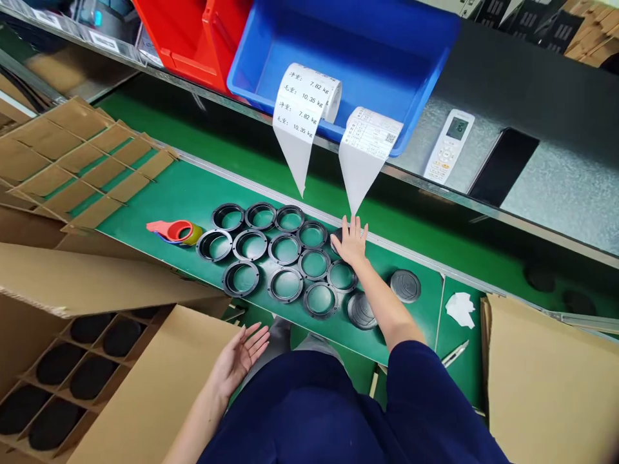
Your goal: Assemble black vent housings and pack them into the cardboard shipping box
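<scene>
Navy shirt: bulged nearest.
Left hand: hung palm-up, grip apart.
Right hand: reached over black part, grip spread.

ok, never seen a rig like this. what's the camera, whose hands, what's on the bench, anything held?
There's no robot here: these are a person's two bare hands. The one picture comes from a camera on their head, looking forward and down, so the dark blue clothing is the wearer's own.

On the green bench are black rings, two black discs, a red and yellow item, white scraps and a cutter.

The right hand reaches over a dark piece, mostly hidden; I can't tell whether it's gripped. The left hand is open, holding nothing.
</scene>
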Action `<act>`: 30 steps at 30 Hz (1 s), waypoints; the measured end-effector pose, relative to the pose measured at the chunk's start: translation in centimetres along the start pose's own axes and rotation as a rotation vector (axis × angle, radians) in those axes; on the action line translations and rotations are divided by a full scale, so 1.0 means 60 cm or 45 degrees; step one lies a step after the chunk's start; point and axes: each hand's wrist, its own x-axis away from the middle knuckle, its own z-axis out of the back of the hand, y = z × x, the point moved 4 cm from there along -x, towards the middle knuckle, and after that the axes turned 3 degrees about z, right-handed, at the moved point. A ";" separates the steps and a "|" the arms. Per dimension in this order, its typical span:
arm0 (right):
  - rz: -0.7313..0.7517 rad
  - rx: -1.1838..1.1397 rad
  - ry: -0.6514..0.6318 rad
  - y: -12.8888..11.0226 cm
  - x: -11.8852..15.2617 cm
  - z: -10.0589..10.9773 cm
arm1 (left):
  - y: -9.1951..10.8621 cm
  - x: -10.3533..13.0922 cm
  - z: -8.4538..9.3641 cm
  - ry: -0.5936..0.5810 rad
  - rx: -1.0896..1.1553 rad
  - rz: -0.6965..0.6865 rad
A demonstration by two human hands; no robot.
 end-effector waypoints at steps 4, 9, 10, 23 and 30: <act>0.030 -0.006 -0.024 -0.017 -0.019 -0.020 | 0.016 -0.008 -0.019 0.018 0.008 0.049; -0.029 -0.086 -0.155 -0.007 -0.026 -0.031 | 0.036 -0.009 -0.043 0.017 -0.030 0.003; -0.048 -0.112 -0.085 0.001 -0.020 -0.021 | 0.037 -0.011 -0.046 0.032 -0.039 0.006; -0.666 -0.675 0.168 0.270 0.169 0.080 | -0.012 -0.051 -0.209 -0.038 -0.573 0.015; -1.253 -1.088 0.608 0.609 0.279 0.166 | -0.045 -0.038 -0.321 -0.039 -0.764 0.001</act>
